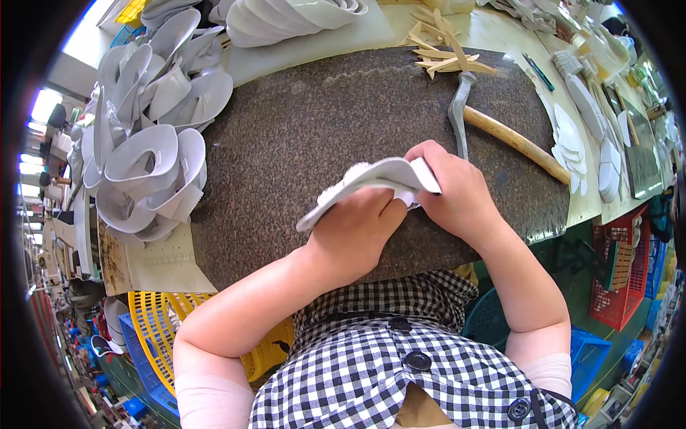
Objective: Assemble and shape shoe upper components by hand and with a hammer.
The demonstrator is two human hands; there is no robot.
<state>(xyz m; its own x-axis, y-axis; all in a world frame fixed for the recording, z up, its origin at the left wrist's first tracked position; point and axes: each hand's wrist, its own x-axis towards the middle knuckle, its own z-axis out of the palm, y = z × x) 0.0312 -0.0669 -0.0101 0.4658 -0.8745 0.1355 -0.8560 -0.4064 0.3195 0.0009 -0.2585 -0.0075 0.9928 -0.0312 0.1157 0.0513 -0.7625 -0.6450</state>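
A white shoe upper [371, 174] is held in front of me, above a dark speckled stone slab [307, 114]. My left hand [357, 232] is closed on it from below, its fingertips partly hidden under the piece. With thumb and fingers, my right hand [461, 189] grips the upper's right end. Just beyond the right hand lies a hammer [514, 139] with a wooden handle and a grey metal head, whose long end points toward that hand.
White shoe uppers [143, 154] are heaped on the left, with a nested stack [289, 20] at the back. Thin tan strips [446, 53] lie near the hammer head. White flat pieces [569, 146] and a dark pen-like tool [538, 71] are on the right. Below stand yellow [153, 322] and red [622, 307] baskets.
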